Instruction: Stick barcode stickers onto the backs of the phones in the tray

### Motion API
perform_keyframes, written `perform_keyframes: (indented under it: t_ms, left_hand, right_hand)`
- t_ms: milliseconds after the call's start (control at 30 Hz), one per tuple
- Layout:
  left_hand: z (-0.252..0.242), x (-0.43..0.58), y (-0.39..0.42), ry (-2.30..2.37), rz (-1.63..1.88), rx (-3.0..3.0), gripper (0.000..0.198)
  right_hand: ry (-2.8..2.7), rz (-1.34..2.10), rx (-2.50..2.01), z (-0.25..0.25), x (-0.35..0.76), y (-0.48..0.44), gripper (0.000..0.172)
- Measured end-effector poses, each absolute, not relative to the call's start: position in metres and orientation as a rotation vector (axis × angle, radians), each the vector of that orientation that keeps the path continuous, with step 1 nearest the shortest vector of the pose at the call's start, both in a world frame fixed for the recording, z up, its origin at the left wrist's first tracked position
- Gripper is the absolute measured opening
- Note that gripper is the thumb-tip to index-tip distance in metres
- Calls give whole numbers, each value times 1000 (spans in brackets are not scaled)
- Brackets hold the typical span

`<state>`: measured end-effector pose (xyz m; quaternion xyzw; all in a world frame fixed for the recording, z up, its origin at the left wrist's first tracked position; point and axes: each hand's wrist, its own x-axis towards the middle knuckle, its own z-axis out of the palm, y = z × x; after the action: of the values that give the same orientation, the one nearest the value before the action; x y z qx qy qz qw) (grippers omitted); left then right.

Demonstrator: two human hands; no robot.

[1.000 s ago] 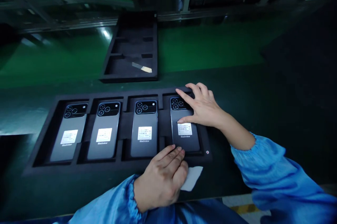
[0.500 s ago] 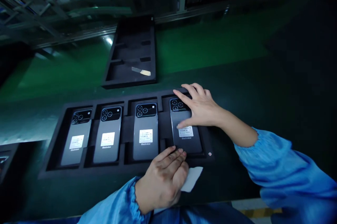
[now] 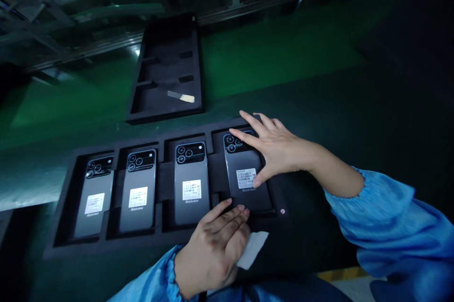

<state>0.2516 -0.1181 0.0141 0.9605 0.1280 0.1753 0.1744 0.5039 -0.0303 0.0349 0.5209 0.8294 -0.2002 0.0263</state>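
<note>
Several grey smartphones lie back up in a black foam tray [image 3: 159, 217], each with a white label and a dark camera panel. Over the rightmost smartphone [image 3: 244, 160] my right hand [image 3: 283, 148] is spread, its thumb at the label's edge and its other fingers about the top end, partly covering it. My left hand [image 3: 216, 250] rests by the tray's front edge, fingertips near that phone's lower left corner. A white wipe [image 3: 252, 250] sticks out from under its palm, held there; the rest of the wipe is hidden. Left of these is another smartphone [image 3: 191, 169].
Behind, a second black foam tray [image 3: 136, 115] stands on the green surface, with a strip of pale and clear tape [image 3: 186, 98] in it. A dark tray edge shows at far left. Metal frames run along the back.
The view has shifted a little, so the trays appear further left. My right thumb has slid right and down across the label. My left hand keeps its place by the tray edge.
</note>
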Motion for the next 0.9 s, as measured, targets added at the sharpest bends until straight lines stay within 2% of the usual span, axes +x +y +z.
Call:
perform_keyframes:
  t_ms: [233,467,733,833,900]
  left_hand:
    - [19,252,-118,364,467,2723,40]
    - [27,262,-119,453,81,2920,61]
    - [32,289,-96,558,-148,2848,85]
    - [33,294,-89,583,-176,2858,107]
    - [33,295,-88,592,-206,2849,114]
  right_hand:
    - [2625,-600,1643,39,507,-23,88]
    - [2674,-641,1622,37,509,-23,72]
    - [2692,-627,1619,35,508,-24,69]
    - [2714,-614,1618,31,509,-22,66]
    - [2735,-613,1616,28,510,-21,64]
